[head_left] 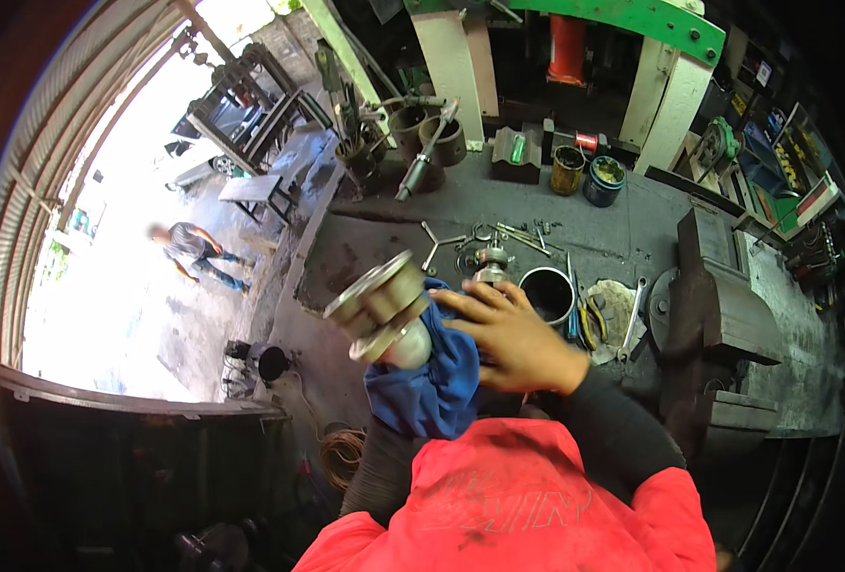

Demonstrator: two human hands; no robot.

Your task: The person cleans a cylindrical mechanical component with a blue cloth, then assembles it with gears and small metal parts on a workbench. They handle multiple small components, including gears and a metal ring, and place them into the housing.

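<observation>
A flanged metal machine part (380, 303) with a rounded pale lower end is held up, tilted, above the bench's near left edge. Wrapped about its lower end is a blue cloth (432, 386). My left forearm runs up into this cloth, which hides the left hand; the part rests in that covered grip. On the cloth's right side, my right hand (523, 338) grips the fabric with bent fingers, slightly blurred. Just beyond the hand stand a small silvery metal fitting (490, 262) and an open dark-bored cylinder (547, 294).
Pliers (591, 322) and a combination wrench (635, 310) lie right of the cylinder, before a large vise (728, 315). A three-armed wrench (438, 244) and grimy cans (566, 170) sit farther back. A green-and-white press frame (685, 91) rises behind. At far left a person (198, 246) walks outside.
</observation>
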